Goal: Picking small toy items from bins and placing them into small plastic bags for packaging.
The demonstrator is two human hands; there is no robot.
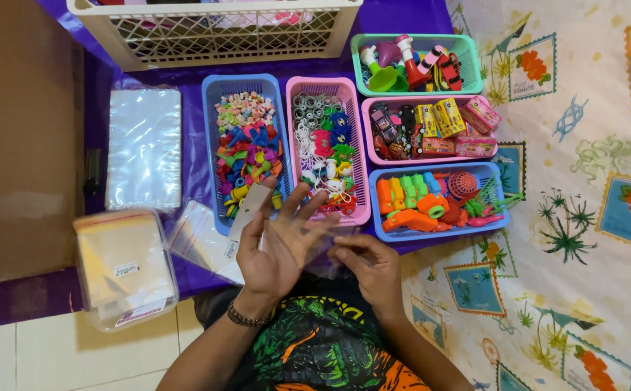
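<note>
While both hands work, toy baskets (pixel 247 137) crowd purple cloth (pixel 192 87) beside patterned fabric (pixel 583 181).

Glossy clear plastic bag (pixel 330 253) (crinkled)

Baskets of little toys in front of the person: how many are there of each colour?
Blue baskets: 2, one tall, one wide
Pink baskets: 2, one tall, one wide
Green basket: 1
White basket: 1
Total: 6

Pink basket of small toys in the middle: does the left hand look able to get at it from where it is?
Probably yes: the left hand is spread open, fingertips beside the open-topped pink basket, nothing between them. A clear plastic bag seems to touch it, though.
</note>
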